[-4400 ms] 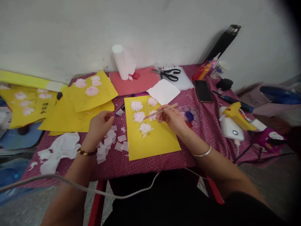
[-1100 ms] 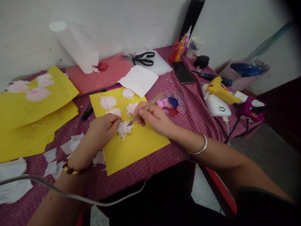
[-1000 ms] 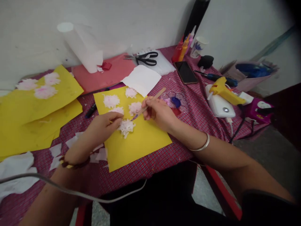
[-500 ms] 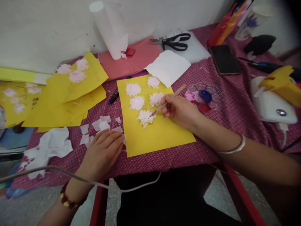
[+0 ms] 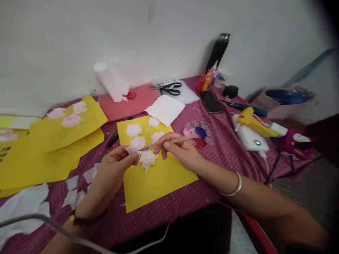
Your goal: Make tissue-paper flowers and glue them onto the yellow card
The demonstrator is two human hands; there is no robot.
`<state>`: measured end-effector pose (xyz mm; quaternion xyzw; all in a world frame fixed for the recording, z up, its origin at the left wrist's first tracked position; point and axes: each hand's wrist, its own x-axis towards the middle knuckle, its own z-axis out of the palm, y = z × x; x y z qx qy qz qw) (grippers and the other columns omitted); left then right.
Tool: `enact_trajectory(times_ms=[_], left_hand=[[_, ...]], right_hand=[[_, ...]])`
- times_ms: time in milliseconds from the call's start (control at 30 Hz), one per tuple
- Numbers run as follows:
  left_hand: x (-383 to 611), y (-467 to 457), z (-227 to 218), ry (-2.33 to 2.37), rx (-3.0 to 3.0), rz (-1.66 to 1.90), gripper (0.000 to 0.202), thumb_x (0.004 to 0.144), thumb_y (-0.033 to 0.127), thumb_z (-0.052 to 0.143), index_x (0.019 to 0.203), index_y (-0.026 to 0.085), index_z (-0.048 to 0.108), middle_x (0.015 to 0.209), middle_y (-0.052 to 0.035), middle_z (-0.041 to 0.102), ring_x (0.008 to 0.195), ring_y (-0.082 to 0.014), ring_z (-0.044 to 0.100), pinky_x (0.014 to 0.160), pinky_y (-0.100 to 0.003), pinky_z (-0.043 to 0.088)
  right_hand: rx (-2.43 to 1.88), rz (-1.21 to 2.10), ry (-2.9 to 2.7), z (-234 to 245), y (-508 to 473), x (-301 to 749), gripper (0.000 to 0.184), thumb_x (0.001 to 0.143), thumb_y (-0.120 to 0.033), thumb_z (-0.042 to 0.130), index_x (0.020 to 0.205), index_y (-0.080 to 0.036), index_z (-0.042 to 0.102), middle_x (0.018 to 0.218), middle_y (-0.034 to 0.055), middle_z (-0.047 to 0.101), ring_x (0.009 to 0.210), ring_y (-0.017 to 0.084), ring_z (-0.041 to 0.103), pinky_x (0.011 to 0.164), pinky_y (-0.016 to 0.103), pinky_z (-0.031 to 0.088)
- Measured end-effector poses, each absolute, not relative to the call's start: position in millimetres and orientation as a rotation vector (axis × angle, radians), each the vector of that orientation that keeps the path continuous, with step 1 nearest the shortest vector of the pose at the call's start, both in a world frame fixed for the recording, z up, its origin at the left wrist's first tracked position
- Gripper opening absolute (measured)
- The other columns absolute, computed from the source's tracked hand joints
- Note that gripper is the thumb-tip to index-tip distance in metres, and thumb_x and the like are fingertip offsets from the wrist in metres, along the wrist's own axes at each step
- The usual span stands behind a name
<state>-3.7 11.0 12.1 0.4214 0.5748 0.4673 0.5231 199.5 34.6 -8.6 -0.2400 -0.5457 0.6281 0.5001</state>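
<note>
My left hand (image 5: 116, 165) pinches a small white tissue piece (image 5: 131, 150) above the yellow sheet (image 5: 159, 176). My right hand (image 5: 178, 150) grips a thin wooden paintbrush (image 5: 172, 141), whose purple tip touches that tissue piece. Several white tissue flowers (image 5: 134, 129) are stuck on the yellow sheet, the nearest one (image 5: 147, 158) just under my hands. A clear paint palette (image 5: 202, 128) with pink, blue and red paint lies to the right of my right hand.
More yellow sheets (image 5: 66, 123) with pink flowers lie at left, with white tissue scraps (image 5: 71, 183) on the red checked cloth. Scissors (image 5: 168, 88), a tissue roll (image 5: 109, 81), a phone (image 5: 210, 101), a yellow glue gun (image 5: 254, 121) and a black marker (image 5: 112, 140) lie around.
My left hand has risen from the tissue scraps with one piece pinched in it. My right hand has brought the brush tip off the flower onto that piece.
</note>
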Motion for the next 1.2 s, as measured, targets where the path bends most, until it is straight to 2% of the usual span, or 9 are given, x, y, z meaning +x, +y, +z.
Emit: enact_trajectory(times_ms=[233,400,667,767,900,1067,1133,1200], left_hand=[[0.2,10.1,4.8,1.351,0.995,1.113,0.015,0.058,0.021,0.082,0.07,0.017,0.074,0.067,-0.0012,0.069,0.059,-0.0098,0.055,0.058,-0.019,0.045],[0.1,9.4,3.2,1.348,0.999,1.092,0.015,0.062,0.021,0.082,0.074,0.016,0.074,0.07,-0.0012,0.07,0.062,-0.009,0.057,0.06,-0.018,0.046],[-2.4,6.2,1.2,1.301,0.891,1.165,0.016,0.063,0.019,0.082,0.076,0.018,0.074,0.063,0.0005,0.069,0.056,-0.0073,0.059,0.057,-0.015,0.046],[-4.3,7.2,0.5,1.243,0.807,1.196,0.018,0.062,0.017,0.083,0.078,0.017,0.075,0.065,-0.0005,0.07,0.056,-0.0079,0.061,0.056,-0.015,0.049],[-6.9,9.6,3.6,1.038,0.592,1.145,0.018,0.062,0.026,0.083,0.074,0.015,0.075,0.067,-0.0029,0.071,0.058,-0.0111,0.063,0.053,-0.018,0.053],[-3.7,7.6,5.9,0.97,0.564,1.178,0.021,0.057,0.023,0.088,0.071,0.018,0.073,0.063,0.0021,0.067,0.055,-0.0064,0.058,0.048,-0.012,0.048],[-1.4,5.4,6.3,0.982,0.674,1.233,0.018,0.059,0.022,0.088,0.068,0.021,0.073,0.061,0.0032,0.066,0.056,-0.0064,0.058,0.051,-0.013,0.049],[-0.1,3.1,7.0,1.03,0.873,1.285,0.009,0.068,0.024,0.083,0.071,0.024,0.074,0.064,0.003,0.068,0.058,-0.0073,0.058,0.055,-0.016,0.05]], right_hand=[[-0.57,1.5,-1.423,-14.9,34.4,194.6,0.013,0.092,-0.03,0.054,0.095,-0.019,0.06,0.083,0.0023,0.065,0.069,0.01,0.06,0.061,0.023,0.05],[-0.565,1.46,-1.432,-20.3,35.3,193.0,0.014,0.093,-0.03,0.054,0.097,-0.018,0.059,0.085,0.003,0.065,0.071,0.01,0.061,0.061,0.023,0.051],[-0.543,1.514,-1.398,-15.4,37.4,194.9,0.014,0.092,-0.03,0.055,0.097,-0.017,0.059,0.083,0.0017,0.065,0.069,0.009,0.06,0.062,0.022,0.051],[-0.548,1.516,-1.367,-16.0,38.7,194.7,0.016,0.092,-0.032,0.057,0.096,-0.017,0.06,0.082,0.0016,0.065,0.067,0.008,0.059,0.061,0.021,0.051],[-0.562,1.568,-1.28,-17.3,39.7,194.5,0.021,0.091,-0.038,0.058,0.095,-0.017,0.061,0.08,0.0015,0.068,0.062,0.007,0.059,0.058,0.021,0.05],[-0.528,1.735,-1.139,-16.0,36.1,191.4,0.026,0.088,-0.043,0.062,0.096,-0.019,0.061,0.079,0.0002,0.072,0.055,0.006,0.059,0.057,0.021,0.049],[-0.541,1.763,-1.096,-15.3,34.4,189.3,0.029,0.086,-0.046,0.064,0.096,-0.019,0.064,0.079,0.0001,0.073,0.054,0.006,0.058,0.055,0.02,0.048],[-0.577,1.736,-1.067,-15.1,33.3,187.2,0.032,0.084,-0.048,0.065,0.094,-0.018,0.067,0.079,0.0006,0.073,0.051,0.005,0.055,0.051,0.019,0.045]])
